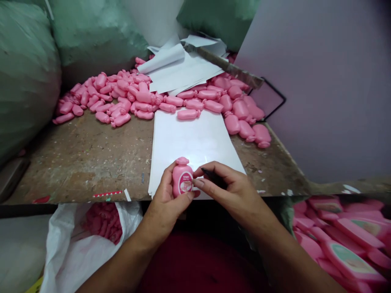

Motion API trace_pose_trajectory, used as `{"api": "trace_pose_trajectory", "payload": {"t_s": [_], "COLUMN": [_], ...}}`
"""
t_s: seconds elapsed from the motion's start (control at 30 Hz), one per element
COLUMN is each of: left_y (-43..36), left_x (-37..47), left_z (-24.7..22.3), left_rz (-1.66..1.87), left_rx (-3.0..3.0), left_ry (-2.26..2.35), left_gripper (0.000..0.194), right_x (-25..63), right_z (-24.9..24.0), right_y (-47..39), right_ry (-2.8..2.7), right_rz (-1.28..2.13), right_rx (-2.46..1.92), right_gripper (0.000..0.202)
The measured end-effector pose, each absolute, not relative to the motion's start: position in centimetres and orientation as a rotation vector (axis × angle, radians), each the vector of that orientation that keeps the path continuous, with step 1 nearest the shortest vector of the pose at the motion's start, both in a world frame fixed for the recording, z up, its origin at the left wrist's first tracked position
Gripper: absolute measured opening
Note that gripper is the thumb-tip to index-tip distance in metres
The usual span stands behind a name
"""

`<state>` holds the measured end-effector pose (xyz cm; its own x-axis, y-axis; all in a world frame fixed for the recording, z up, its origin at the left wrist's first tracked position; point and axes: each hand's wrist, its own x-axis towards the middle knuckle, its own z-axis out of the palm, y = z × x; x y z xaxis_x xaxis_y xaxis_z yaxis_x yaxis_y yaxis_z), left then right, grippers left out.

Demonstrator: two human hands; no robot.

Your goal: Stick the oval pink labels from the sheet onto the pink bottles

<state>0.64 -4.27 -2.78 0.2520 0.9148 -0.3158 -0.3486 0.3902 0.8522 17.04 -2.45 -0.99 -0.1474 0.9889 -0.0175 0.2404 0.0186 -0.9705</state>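
My left hand (169,199) is wrapped round a small pink bottle (178,179) held upright above the near edge of the table. An oval label (185,182) with the word BABY is on its front. My right hand (230,185) is closed around a dark slim tool (214,177), whose exact kind I cannot make out. Its thumb and fingertips touch the label's right edge. Beneath both hands lies a stack of white sheets (198,138) on the brown table.
A heap of pink bottles (122,97) lies across the back of the table (82,158), with loose papers (180,67) on top. Large green sacks (97,36) stand behind. Below are a white sack (61,240) of small pink bottles and larger labelled bottles (345,240).
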Motion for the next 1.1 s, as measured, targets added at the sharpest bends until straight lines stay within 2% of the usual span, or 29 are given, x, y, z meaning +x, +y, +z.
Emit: {"api": "trace_pose_trajectory", "payload": {"t_s": [0.33,0.4,0.57,0.67,0.77,0.93,1.1], "left_y": [-4.2,-4.2,-4.2,-4.0,-3.9,-4.1,-4.0], "left_x": [1.0,0.9,0.9,0.8,0.8,0.8,0.7], "left_z": [-2.3,-2.5,-2.4,-2.1,-2.1,-2.4,-2.5], "left_rz": [1.062,1.001,0.918,0.876,0.849,0.890,0.909], "left_rx": [0.958,0.897,0.581,0.462,0.422,0.510,0.552], "left_ry": [1.111,1.019,0.813,0.760,0.740,0.757,0.793], "left_gripper": [0.047,0.048,0.052,0.055,0.053,0.054,0.054], "right_x": [15.9,15.7,15.9,16.1,15.9,15.2,14.8], "right_z": [-1.4,-1.7,-2.5,-2.8,-2.8,-2.2,-1.7], "right_y": [-2.7,-2.9,-3.3,-3.5,-3.8,-3.7,-3.4], "right_ry": [-1.319,-1.386,-1.779,-1.869,-1.811,-1.467,-1.401], "right_rz": [1.273,1.150,0.535,0.400,0.467,0.951,1.045], "right_rx": [-1.303,-1.297,-1.205,-1.179,-1.214,-1.382,-1.372], "right_gripper": [0.017,0.012,0.009,0.010,0.008,0.013,0.016]}}
